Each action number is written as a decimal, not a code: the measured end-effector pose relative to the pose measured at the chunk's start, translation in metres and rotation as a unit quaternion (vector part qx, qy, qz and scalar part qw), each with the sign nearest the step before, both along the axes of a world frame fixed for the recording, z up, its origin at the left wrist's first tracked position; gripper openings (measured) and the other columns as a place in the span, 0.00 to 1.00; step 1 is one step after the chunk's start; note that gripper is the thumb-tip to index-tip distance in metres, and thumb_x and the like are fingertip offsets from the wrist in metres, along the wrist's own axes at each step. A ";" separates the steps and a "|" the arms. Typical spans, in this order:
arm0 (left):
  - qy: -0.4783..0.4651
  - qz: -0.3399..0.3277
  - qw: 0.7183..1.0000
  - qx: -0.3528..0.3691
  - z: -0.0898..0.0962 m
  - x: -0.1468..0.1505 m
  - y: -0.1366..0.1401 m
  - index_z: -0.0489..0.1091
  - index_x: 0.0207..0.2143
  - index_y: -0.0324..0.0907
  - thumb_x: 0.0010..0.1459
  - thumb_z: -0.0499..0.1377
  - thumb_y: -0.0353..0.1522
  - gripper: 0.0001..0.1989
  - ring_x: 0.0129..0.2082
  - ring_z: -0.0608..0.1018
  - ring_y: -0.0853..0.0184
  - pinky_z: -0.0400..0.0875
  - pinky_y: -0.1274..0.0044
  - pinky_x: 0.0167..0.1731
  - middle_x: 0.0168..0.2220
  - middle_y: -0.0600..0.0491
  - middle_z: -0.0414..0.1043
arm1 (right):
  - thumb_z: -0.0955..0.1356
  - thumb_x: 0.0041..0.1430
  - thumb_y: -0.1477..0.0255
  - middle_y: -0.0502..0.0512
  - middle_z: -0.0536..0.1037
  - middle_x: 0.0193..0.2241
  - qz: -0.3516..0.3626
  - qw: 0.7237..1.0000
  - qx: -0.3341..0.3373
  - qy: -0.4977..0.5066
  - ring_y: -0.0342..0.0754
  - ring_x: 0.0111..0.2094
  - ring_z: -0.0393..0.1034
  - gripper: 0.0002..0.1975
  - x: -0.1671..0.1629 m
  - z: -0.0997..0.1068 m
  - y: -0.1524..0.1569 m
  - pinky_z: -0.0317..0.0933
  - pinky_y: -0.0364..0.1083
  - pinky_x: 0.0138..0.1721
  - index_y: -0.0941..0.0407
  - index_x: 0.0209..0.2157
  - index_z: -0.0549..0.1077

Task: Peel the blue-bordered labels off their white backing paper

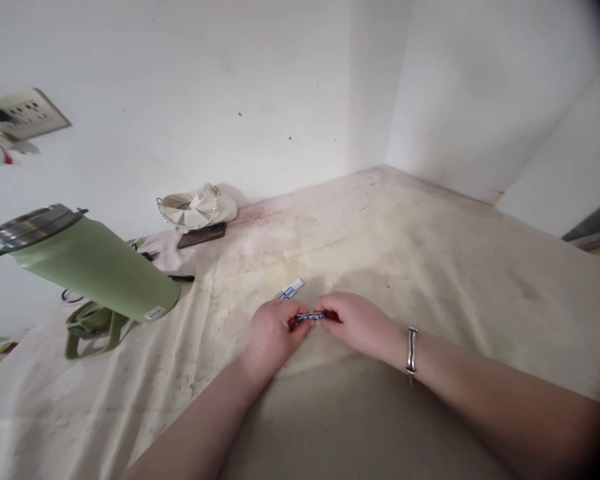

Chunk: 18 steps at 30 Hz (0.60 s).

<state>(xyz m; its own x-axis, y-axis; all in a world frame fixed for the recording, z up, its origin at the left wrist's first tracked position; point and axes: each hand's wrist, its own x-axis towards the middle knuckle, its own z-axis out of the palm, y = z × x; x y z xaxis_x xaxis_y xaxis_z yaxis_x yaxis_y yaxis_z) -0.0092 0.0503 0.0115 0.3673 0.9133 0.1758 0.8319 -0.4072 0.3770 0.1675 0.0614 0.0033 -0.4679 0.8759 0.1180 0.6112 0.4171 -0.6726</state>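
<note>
My left hand [275, 328] and my right hand [354, 325] meet over the cloth-covered table. Between them they pinch the two ends of a small, narrow blue-and-white patterned piece [311, 317]. Its kind is too small to make out, and the fingertips cover both ends. Just beyond my left hand a flat white-and-blue strip [293, 288] lies on the cloth, its near end hidden by that hand. A silver bracelet [411, 350] circles my right wrist.
A large green tumbler [97, 267] with a metal-coloured lid stands at the left, beside a green strap [94, 327]. Behind it are a black pen [181, 277], a dark phone [203, 235] and a cream pouch [195, 208] with a beaded chain. White walls bound the table's back.
</note>
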 end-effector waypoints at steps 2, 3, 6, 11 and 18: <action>-0.020 0.003 1.000 -0.008 0.000 -0.004 0.001 0.71 0.32 0.44 0.52 0.59 0.35 0.06 0.25 0.71 0.68 0.62 0.78 0.26 0.22 0.56 0.69 | 0.63 0.54 0.74 0.50 0.72 0.23 -0.001 1.000 -0.012 0.013 0.43 0.25 0.63 0.06 0.000 0.000 0.001 0.50 0.41 0.26 0.56 0.26 0.71; -0.035 0.010 0.999 -0.010 0.000 -0.007 0.002 0.70 0.34 0.44 0.52 0.58 0.37 0.08 0.25 0.71 0.69 0.63 0.78 0.26 0.23 0.57 0.69 | 0.63 0.54 0.74 0.49 0.71 0.22 -0.007 1.000 -0.021 0.019 0.42 0.24 0.62 0.06 0.001 0.000 0.002 0.50 0.41 0.25 0.56 0.26 0.71; -0.055 0.067 0.996 0.032 0.001 -0.016 0.007 0.68 0.41 0.42 0.57 0.54 0.39 0.13 0.29 0.72 0.67 0.66 0.76 0.31 0.30 0.53 0.72 | 0.62 0.55 0.72 0.47 0.67 0.19 -0.033 0.997 -0.059 0.046 0.41 0.21 0.58 0.07 0.001 0.001 0.004 0.48 0.41 0.22 0.56 0.26 0.69; 0.082 0.125 0.986 0.078 0.000 -0.022 0.015 0.64 0.53 0.40 0.58 0.52 0.39 0.22 0.52 0.66 0.54 0.60 0.64 0.49 0.52 0.43 0.67 | 0.61 0.56 0.70 0.46 0.63 0.18 -0.059 0.989 -0.096 0.096 0.40 0.20 0.57 0.08 0.003 0.000 0.009 0.47 0.40 0.21 0.56 0.25 0.66; 0.069 0.081 0.993 0.041 0.004 -0.018 0.015 0.71 0.39 0.43 0.55 0.56 0.34 0.11 0.44 0.70 0.59 0.63 0.70 0.44 0.42 0.49 0.72 | 0.61 0.55 0.69 0.45 0.61 0.18 -0.064 0.985 -0.110 0.116 0.40 0.19 0.55 0.07 0.003 -0.002 0.009 0.47 0.40 0.20 0.56 0.26 0.65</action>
<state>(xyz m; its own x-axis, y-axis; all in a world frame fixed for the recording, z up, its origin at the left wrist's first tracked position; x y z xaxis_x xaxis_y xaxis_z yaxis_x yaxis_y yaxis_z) -0.0270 0.0653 0.0152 0.2429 0.9472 0.2094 0.9305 -0.2885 0.2257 0.1701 0.0705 0.0014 -0.3347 0.9423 0.0086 0.4688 0.1744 -0.8659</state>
